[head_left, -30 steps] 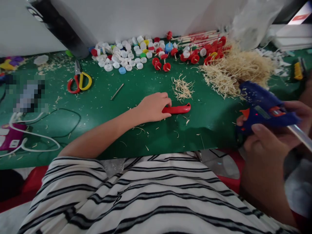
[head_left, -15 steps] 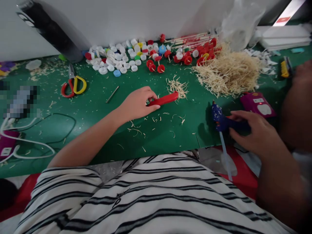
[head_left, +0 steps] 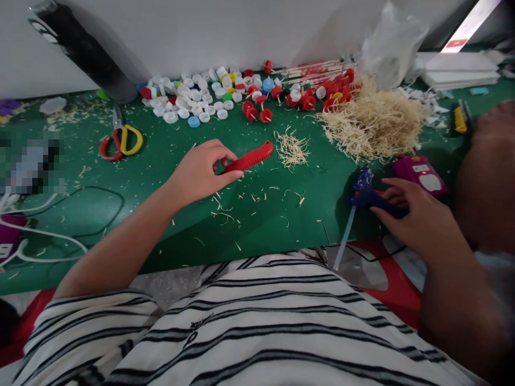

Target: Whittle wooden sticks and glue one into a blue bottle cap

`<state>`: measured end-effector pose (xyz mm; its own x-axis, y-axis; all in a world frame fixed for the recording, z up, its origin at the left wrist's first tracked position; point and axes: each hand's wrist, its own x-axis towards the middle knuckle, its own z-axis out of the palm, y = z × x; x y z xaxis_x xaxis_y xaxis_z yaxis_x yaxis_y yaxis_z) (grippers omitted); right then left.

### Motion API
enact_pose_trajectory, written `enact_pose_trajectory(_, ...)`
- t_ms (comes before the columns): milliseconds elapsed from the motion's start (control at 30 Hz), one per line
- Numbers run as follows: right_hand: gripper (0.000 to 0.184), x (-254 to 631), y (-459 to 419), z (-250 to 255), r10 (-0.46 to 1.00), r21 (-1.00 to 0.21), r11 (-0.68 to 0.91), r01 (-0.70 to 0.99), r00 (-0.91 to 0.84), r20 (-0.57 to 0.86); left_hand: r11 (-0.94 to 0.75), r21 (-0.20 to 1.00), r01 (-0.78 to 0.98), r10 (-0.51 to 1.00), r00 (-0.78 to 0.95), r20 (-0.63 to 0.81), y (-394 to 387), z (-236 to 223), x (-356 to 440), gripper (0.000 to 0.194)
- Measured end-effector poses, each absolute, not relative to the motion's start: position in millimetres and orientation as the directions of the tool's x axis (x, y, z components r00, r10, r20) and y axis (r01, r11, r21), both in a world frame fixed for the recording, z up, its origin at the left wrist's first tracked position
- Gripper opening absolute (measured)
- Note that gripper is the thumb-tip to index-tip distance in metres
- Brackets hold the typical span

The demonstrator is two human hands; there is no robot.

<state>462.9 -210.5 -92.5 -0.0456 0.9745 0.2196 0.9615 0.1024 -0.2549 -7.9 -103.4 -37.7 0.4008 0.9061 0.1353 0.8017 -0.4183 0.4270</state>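
Observation:
My left hand [head_left: 204,167] pinches a red plastic handle [head_left: 253,156] with a ribbed lower edge and a rounded tip, held over the table; its other end is hidden in my fingers. To the right of that tip lies a small pile of pale straw-like strips [head_left: 292,149]. My right hand [head_left: 414,212] is wrapped round the grip of a blue glue gun [head_left: 364,193] with an orange trigger. Its nozzle points away from me, and a translucent glue stick [head_left: 345,236] sticks out of the back toward me, past the table edge.
White and coloured bottle caps [head_left: 193,96] and red caps on sticks [head_left: 308,102] lie along the wall. A large heap of strips [head_left: 372,123], scissors [head_left: 120,136], a yellow cutter [head_left: 461,118] and a purple box [head_left: 420,172] surround the work area. Another person's arm [head_left: 491,177] is at right.
My left hand has drawn the red handle left, away from the small pile of strips. My right hand has turned the glue gun, so its stick now slants down to the left.

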Motion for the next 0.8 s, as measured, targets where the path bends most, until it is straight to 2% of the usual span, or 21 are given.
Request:
enact_pose_trajectory(200,0.063,449,-208,-94,0.975,-0.270,0.022,0.962,0.039,0.219,-0.381,0.426,0.821,0.923,0.366,0.121,-111,-37,-23,0.036)
enact_pose_trajectory(433,0.069,442,-213,-94,0.976,-0.275,0.036,0.961,0.025,0.218,-0.351,0.515,0.782,0.936,0.308,0.170,-126,-40,-40,0.032)
enact_pose_trajectory(567,0.066,431,-211,-96,0.972,-0.273,0.030,0.961,0.035,0.232,-0.316,0.583,0.748,0.949,0.234,0.213,-129,-47,-51,0.033)
enact_pose_trajectory(800,0.075,423,-216,-83,0.988,-0.236,-0.082,0.968,0.110,0.107,-0.281,0.645,0.710,0.959,0.177,0.223,-131,-54,-58,0.033)
